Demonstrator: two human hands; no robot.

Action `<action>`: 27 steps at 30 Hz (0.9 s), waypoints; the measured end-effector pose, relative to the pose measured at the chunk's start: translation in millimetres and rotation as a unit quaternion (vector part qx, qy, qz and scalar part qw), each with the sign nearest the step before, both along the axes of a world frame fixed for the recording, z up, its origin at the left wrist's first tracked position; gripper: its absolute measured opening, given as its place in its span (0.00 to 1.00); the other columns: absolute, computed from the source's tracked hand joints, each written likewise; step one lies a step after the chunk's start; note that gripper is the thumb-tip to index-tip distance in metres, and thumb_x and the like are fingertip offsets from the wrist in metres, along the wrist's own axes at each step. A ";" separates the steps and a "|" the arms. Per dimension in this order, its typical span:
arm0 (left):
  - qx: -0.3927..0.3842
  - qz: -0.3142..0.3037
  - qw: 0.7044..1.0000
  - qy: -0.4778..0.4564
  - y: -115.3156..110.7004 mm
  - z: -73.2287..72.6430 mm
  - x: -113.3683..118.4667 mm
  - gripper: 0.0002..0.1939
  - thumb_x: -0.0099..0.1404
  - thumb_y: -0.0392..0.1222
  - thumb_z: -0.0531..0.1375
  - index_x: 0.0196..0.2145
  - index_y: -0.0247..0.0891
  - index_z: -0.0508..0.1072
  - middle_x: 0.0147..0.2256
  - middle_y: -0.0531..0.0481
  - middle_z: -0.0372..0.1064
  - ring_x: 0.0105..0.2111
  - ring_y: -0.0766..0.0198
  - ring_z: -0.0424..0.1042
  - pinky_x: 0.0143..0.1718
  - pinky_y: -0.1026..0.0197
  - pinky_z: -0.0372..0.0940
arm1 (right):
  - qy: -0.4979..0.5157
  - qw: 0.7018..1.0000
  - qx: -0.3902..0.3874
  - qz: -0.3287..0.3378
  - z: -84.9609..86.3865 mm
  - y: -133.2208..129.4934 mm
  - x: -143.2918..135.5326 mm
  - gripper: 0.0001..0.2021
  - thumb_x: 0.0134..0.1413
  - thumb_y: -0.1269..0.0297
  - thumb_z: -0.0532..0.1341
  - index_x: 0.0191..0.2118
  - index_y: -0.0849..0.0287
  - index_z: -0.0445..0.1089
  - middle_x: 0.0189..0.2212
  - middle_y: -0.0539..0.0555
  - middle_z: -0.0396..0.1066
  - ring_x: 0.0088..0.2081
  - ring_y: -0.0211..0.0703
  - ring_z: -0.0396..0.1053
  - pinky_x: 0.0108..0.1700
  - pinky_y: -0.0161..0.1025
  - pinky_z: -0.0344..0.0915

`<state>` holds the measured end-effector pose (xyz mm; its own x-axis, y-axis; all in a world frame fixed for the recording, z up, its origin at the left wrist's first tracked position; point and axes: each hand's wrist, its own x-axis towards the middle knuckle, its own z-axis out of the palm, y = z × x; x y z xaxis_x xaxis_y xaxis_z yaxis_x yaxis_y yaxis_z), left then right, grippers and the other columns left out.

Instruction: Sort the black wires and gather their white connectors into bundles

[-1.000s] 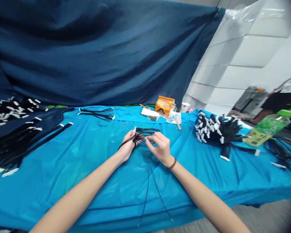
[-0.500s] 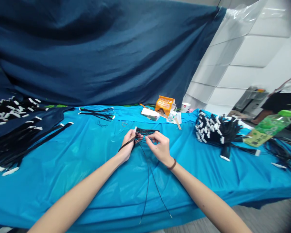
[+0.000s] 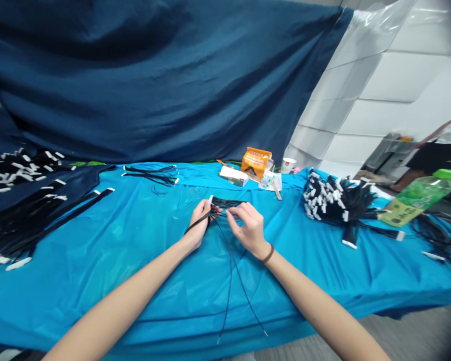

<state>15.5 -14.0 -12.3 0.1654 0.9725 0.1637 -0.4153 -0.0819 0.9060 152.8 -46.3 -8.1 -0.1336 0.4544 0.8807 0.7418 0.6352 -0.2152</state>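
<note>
Over the middle of the blue-covered table, my left hand (image 3: 200, 224) is closed around a black wire harness (image 3: 229, 202) with a white connector at its end. Part of the harness loops out past the wrist side of that hand. Close by on the right, my right hand (image 3: 248, 224) pinches with thumb and forefinger at the thin black wires; a dark band circles its wrist. Two loose wires (image 3: 236, 265) hang down from between the hands toward the table's front edge. My fingers hide the exact spot where the wires are gripped.
Piles of black harnesses with white connectors lie at the left (image 3: 26, 210) and right (image 3: 328, 198). A small bundle (image 3: 152, 174) sits at the back. An orange bag (image 3: 255, 163), a paper cup (image 3: 287, 165) and a green-capped bottle (image 3: 419, 198) stand beyond. A person is partly visible far right.
Both hands stay almost in place, with the same grip on the harness. The whole view has shifted very slightly.
</note>
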 end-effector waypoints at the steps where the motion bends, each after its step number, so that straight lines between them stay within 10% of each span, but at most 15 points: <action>1: 0.001 0.001 1.000 0.003 -0.3 0.3 0.0 0.17 0.54 0.54 0.57 0.29 0.35 0.64 0.29 0.52 0.66 0.32 0.65 0.68 0.41 0.58 0.63 | -0.014 1.000 0.003 -0.007 -0.8 0.1 0.1 0.05 0.55 0.68 0.55 0.31 0.58 0.68 0.24 0.52 0.66 0.28 0.39 0.60 0.31 0.37 0.58; 27: 0.021 0.001 0.999 0.047 -8.4 2.5 5.0 0.17 0.54 0.55 0.57 0.28 0.36 0.65 0.28 0.52 0.66 0.32 0.65 0.66 0.38 0.62 0.62 | 0.065 0.995 -0.072 0.005 -1.9 2.4 -6.0 0.11 0.55 0.63 0.56 0.24 0.58 0.67 0.18 0.48 0.60 0.24 0.37 0.56 0.29 0.36 0.54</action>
<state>20.5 -22.4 -9.7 0.1794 0.9657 0.1878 -0.3286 -0.1211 0.9367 146.8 -43.9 -9.9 -0.0287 0.5762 0.8168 0.6959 0.5981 -0.3975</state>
